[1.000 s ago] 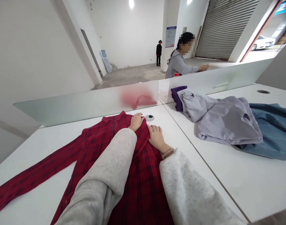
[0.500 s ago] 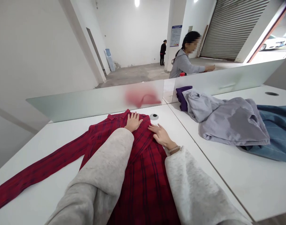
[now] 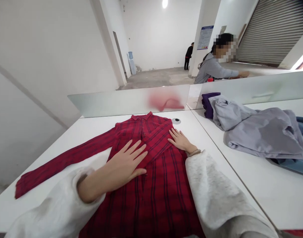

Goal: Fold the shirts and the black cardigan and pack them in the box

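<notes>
A red plaid shirt [image 3: 163, 178] with dark stripes lies front up on the white table [image 3: 216, 185], its collar pointing away from me. One sleeve [image 3: 74, 158] stretches out to the left; the other is folded diagonally across the chest. My left hand [image 3: 124, 165] is open, fingers spread, over the middle of the shirt near the folded sleeve; whether it touches the cloth I cannot tell. Flat on the shirt's right shoulder, where the sleeve folds over, rests my right hand [image 3: 180, 139], its fingers stretched out.
Frosted partitions [image 3: 126, 100] run along the table's far edge. A pile of grey clothing [image 3: 265, 132], with purple and blue cloth, lies to the right. Beyond the partition a person in a grey top [image 3: 211, 67] works. A round cable hole [image 3: 176, 121] sits by the shoulder.
My left hand has moved from the upper chest near the collar down and left to mid-shirt. My right hand stays by the shoulder. The view has turned left.
</notes>
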`<state>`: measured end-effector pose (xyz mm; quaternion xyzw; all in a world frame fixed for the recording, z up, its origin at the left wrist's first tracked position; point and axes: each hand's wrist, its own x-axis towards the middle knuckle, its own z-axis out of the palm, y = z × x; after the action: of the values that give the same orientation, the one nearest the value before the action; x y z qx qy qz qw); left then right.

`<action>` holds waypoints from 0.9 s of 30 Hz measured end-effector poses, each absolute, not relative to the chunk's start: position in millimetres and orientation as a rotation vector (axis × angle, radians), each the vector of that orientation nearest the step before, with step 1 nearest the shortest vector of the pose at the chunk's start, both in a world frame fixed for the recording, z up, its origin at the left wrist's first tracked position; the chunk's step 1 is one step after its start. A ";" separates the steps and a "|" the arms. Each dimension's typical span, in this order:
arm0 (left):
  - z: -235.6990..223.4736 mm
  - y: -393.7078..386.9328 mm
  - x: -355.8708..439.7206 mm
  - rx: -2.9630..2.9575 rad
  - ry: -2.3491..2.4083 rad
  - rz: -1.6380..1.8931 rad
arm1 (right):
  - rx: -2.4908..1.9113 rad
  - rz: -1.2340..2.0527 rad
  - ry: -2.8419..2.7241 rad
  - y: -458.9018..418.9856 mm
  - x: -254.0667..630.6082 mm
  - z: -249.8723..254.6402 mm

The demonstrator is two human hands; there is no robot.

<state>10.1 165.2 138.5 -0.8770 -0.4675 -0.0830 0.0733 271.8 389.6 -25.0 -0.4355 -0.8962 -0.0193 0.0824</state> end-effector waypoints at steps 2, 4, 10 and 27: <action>120.5 127.6 -10.8 -2.548 -1.508 -0.236 | -1.341 -0.048 -2.658 390.8 272.0 -27.8; 90.9 97.5 -26.7 -2.445 -1.677 -0.187 | -1.411 -0.037 -2.605 391.4 271.9 -32.1; 0.0 50.3 -34.5 -2.178 -2.014 -0.192 | -1.563 -0.039 -2.457 387.6 276.2 -29.7; -15.2 51.8 -31.6 -2.204 -1.992 -0.320 | -1.141 0.105 -2.763 290.6 128.7 9.3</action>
<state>-31.6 51.8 -15.2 -0.7355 -0.6647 -0.1066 0.0766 128.7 290.6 9.3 -0.3805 -0.9211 0.0351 0.0751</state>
